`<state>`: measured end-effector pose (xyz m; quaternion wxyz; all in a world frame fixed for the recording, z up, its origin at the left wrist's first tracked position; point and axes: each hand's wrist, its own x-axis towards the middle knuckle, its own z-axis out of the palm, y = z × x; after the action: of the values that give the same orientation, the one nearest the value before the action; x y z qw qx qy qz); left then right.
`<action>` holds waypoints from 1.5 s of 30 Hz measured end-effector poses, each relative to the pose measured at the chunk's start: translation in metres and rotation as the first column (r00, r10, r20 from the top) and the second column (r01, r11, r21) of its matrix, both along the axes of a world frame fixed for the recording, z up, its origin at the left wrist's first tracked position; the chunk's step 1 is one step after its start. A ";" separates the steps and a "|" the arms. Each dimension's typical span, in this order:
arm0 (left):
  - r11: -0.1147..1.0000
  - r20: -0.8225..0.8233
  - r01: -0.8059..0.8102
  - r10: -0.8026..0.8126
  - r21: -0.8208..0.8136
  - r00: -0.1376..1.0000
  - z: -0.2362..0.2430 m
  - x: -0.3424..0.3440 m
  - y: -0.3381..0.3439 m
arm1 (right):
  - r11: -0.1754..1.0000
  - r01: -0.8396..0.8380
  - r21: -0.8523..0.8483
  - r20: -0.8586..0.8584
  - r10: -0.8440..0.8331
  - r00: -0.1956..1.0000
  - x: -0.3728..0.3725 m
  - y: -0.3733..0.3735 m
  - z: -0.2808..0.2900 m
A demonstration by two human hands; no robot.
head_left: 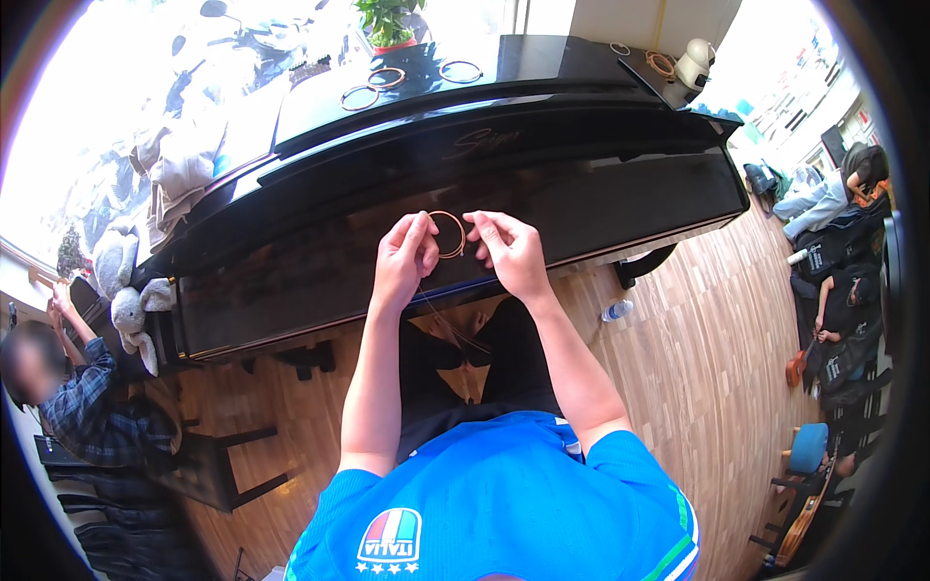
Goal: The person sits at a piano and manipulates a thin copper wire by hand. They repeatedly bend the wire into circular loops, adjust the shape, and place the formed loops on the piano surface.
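Observation:
My left hand [407,254] is closed on a thin bronze-coloured coiled string [455,251], held upright over the black piano [630,189]; loose thin strands hang below it toward my lap. My right hand [509,254] is pinched just right of the coil, on something too small to make out. Several other coiled strings lie on the piano's top, among them one [461,77] at the middle and a brown one [660,66] at the right end, beside a white device [694,68].
A grey plush rabbit [129,310] and pale cloth [184,165] sit at the piano's left. A person [92,407] is seated left, others [838,305] at right among black bags and guitars. A bottle [615,311] is on the wooden floor; a blue stool [809,445] stands right.

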<state>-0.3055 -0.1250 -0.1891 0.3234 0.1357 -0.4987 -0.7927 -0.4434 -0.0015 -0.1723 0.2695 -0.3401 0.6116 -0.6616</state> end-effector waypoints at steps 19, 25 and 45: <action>0.991 -0.095 -0.036 0.048 0.131 0.994 -0.006 0.001 -0.007 | 0.912 -0.354 0.207 -0.099 0.379 0.920 0.041 0.050 0.003; 0.979 -0.151 -0.003 0.034 0.202 0.988 -0.002 -0.001 -0.010 | 0.724 -0.640 0.258 0.530 0.448 0.720 0.095 0.065 -0.065; 0.991 -0.142 0.061 -0.044 0.117 0.989 -0.008 0.000 -0.012 | 0.993 -0.101 -0.053 0.154 0.108 0.982 0.009 0.017 -0.005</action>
<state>-0.3052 -0.1373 -0.1971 0.3275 0.0861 -0.4296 -0.8371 -0.4347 0.0156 -0.1770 0.3432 -0.3247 0.5548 -0.6848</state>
